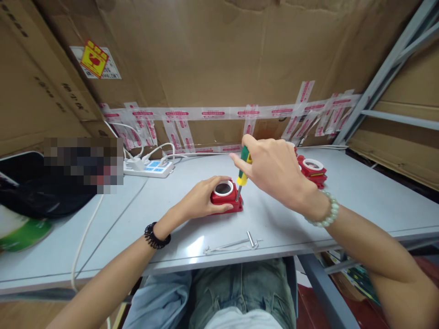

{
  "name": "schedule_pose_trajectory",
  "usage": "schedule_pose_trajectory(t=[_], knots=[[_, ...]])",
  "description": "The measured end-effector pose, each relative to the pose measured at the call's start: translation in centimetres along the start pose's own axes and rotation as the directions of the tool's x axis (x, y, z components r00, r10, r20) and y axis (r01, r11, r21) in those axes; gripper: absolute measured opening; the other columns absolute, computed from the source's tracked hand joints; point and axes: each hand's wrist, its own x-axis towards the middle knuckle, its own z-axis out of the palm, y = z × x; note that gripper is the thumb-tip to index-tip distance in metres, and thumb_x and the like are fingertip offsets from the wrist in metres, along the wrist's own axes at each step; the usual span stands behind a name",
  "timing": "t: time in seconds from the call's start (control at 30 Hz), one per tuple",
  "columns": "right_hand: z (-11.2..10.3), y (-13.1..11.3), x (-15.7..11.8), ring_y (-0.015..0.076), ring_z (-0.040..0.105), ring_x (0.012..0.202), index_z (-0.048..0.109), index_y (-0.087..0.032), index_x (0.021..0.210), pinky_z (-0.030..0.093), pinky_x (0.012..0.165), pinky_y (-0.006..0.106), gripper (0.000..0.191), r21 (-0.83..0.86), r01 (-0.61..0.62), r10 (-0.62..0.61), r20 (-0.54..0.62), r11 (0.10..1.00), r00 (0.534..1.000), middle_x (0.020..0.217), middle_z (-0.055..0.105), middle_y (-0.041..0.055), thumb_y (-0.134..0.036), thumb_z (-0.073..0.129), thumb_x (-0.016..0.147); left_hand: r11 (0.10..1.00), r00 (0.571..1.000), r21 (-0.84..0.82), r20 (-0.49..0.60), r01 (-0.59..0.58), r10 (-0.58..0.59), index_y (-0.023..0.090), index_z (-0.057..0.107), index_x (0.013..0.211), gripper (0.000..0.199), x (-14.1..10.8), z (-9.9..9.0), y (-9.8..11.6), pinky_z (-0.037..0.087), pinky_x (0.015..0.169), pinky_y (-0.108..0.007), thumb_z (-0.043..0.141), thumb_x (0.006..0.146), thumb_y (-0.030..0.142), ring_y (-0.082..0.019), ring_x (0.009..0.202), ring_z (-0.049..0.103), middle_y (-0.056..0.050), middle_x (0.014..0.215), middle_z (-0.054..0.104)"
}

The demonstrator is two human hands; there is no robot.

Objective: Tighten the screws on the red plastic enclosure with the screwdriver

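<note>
A red block-like part with a white ring (223, 188) around a dark round opening lies on the table. My left hand (202, 197) is closed around its left side, thumb along the front and fingers behind. Above it, my right hand (274, 169) grips a screwdriver (243, 167) with a green and yellow handle. The screwdriver tilts slightly, and its metal tip meets the right end of the red part. Whether a screw sits under the tip is too small to tell.
More red parts with white rings (313, 165) stand behind my right hand. A thin metal rod with a short crosspiece (250, 238) lies near the table's front edge. At the back left is a white power strip (151, 169) with cables, beside a black bag (44, 196). Cardboard (206, 55) walls the back.
</note>
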Motion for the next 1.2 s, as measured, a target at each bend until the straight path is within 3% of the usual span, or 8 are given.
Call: schedule_pose_trajectory(t=[0.1,0.3,0.53,0.73,0.9,0.97,1.1,1.2], knots=[[-1.0,0.5,0.4,0.0198,0.055,0.060,0.058,-0.018,0.085,0.029,0.058,0.031,0.015,0.013,0.124,-0.124,0.142,0.992,0.982,0.064,0.061,0.0054,-0.031,0.063,0.087,1.000,1.000,0.000,0.000,0.004,-0.004,0.023,0.051,0.129,0.061,-0.1,0.1,-0.2,0.053,0.088,-0.040,0.071,0.077,0.048,-0.027,0.102,0.067,-0.010,0.121,0.066],[-2.8,2.0,1.7,0.0205,0.061,0.090,0.054,-0.021,0.115,0.041,0.071,0.030,0.027,0.321,0.269,-0.382,0.370,0.908,0.847,0.106,0.067,0.0056,-0.023,0.059,0.089,1.000,1.000,-0.008,0.013,0.008,-0.008,0.023,0.050,0.129,0.061,-0.1,0.1,-0.2,0.053,0.089,-0.041,0.071,0.077,0.048,-0.027,0.104,0.066,-0.010,0.123,0.065],[-1.7,2.0,1.7,0.0200,0.055,0.064,0.055,-0.017,0.093,0.031,0.059,0.030,0.021,0.052,0.198,-0.205,0.272,0.979,0.940,0.069,0.059,0.0055,-0.038,0.057,0.091,1.000,0.999,0.005,0.028,0.019,-0.019,0.022,0.048,0.130,0.063,-0.1,0.0,-0.2,0.052,0.090,-0.041,0.071,0.078,0.049,-0.028,0.106,0.065,-0.011,0.126,0.064],[-3.9,1.7,2.0,0.0163,0.057,0.075,0.046,-0.021,0.116,0.038,0.065,0.028,0.027,0.389,0.234,-0.416,0.493,0.891,0.764,0.097,0.065,0.0047,-0.027,0.053,0.091,0.999,0.997,-0.006,0.063,0.039,-0.038,0.023,0.049,0.129,0.060,0.0,-0.2,0.0,0.051,0.088,-0.039,0.069,0.079,0.049,-0.027,0.102,0.065,-0.009,0.121,0.065],[-3.7,0.9,1.8,0.0217,0.056,0.072,0.050,-0.015,0.104,0.035,0.062,0.031,0.030,0.095,0.188,-0.211,0.468,0.978,0.858,0.078,0.060,0.0080,-0.042,0.043,0.095,0.998,0.995,0.016,0.072,0.064,-0.065,0.023,0.048,0.130,0.062,0.1,-0.2,0.1,0.050,0.090,-0.040,0.070,0.078,0.050,-0.028,0.104,0.064,-0.009,0.124,0.064],[-3.4,0.8,2.0,0.0208,0.055,0.072,0.050,-0.016,0.104,0.034,0.062,0.031,0.022,0.112,0.194,-0.224,0.473,0.975,0.852,0.079,0.060,0.0070,-0.035,0.045,0.094,0.998,0.995,0.021,0.072,0.063,-0.064,0.023,0.048,0.129,0.061,0.1,-0.2,0.0,0.050,0.089,-0.040,0.070,0.078,0.050,-0.028,0.102,0.065,-0.009,0.122,0.064],[-3.3,0.8,2.6,0.0174,0.052,0.070,0.047,-0.021,0.110,0.034,0.060,0.029,0.026,0.310,0.199,-0.344,0.537,0.930,0.770,0.081,0.060,0.0023,-0.028,0.054,0.087,0.997,0.994,0.047,0.087,0.062,-0.066,0.024,0.048,0.129,0.061,0.1,0.0,-0.2,0.050,0.084,-0.039,0.069,0.079,0.051,-0.027,0.095,0.066,-0.007,0.113,0.067],[-3.0,0.6,2.6,0.0187,0.050,0.069,0.049,-0.019,0.100,0.032,0.060,0.031,0.024,0.187,0.202,-0.268,0.472,0.961,0.840,0.074,0.055,0.0035,-0.040,0.051,0.090,0.997,0.995,0.046,0.079,0.065,-0.069,0.024,0.048,0.129,0.062,0.1,0.0,-0.2,0.050,0.087,-0.040,0.070,0.078,0.051,-0.028,0.100,0.065,-0.008,0.119,0.065]])
